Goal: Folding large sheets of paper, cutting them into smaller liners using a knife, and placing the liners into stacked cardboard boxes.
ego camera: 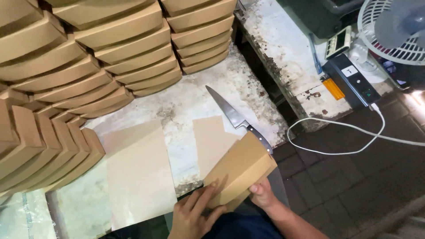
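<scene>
Worn white desk [208, 95] is carrying everything: both hands' fingers are clasping a half-folded brown cardboard box [241, 170], left hand [193, 213] pressing its near face, right hand [262, 193] gripping beneath, its long axis pointing up-right toward a knife [237, 118]; stacked boxes [88, 53] are piling behind.
</scene>
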